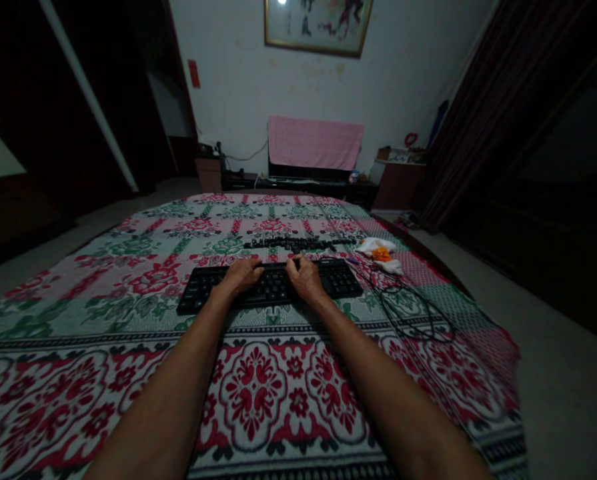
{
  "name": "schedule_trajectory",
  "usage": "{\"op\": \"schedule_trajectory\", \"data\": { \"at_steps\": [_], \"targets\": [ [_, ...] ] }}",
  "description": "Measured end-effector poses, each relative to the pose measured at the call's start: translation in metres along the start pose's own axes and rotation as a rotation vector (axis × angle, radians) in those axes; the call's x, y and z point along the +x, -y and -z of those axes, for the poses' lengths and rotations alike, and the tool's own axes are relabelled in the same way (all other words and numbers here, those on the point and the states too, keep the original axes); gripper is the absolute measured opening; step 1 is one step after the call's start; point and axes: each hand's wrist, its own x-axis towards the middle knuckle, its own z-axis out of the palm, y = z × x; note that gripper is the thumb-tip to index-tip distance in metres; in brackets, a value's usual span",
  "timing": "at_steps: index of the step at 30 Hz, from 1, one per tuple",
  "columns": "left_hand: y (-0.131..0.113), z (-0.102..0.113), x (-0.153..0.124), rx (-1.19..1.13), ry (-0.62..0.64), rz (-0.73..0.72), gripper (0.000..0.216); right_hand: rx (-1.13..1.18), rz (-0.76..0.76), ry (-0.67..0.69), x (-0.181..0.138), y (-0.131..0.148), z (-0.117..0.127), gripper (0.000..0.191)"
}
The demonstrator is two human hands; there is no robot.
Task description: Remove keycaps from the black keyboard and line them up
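Note:
A black keyboard (271, 288) lies across the patterned tablecloth (278, 393) in front of me. Over its left half is my left hand (242, 275), fingers curled together at the far edge and thumb toward the middle. My right hand (304, 277) is over the right half, its thumb and forefinger close together near the far edge. Anything small between those fingertips is hidden. Just beyond the keyboard, many small black pieces that look like loose keycaps (298, 244) lie in a long row.
To the right lie a coiled black cable (403, 310) and crumpled white cloth or tissue (375, 245) with something orange (381, 254) on it. Past the table, a pink cloth (315, 142) hangs over a dark screen-like object by the wall. The table's edge curves away at right.

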Motion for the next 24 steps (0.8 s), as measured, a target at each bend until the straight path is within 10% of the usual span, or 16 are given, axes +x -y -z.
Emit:
{"op": "schedule_trajectory", "data": {
  "at_steps": [24],
  "targets": [
    [-0.004, -0.002, 0.000, 0.026, -0.034, 0.018, 0.035, -0.121, 0.127, 0.136, 0.015, 0.009, 0.001, 0.022]
  ]
}}
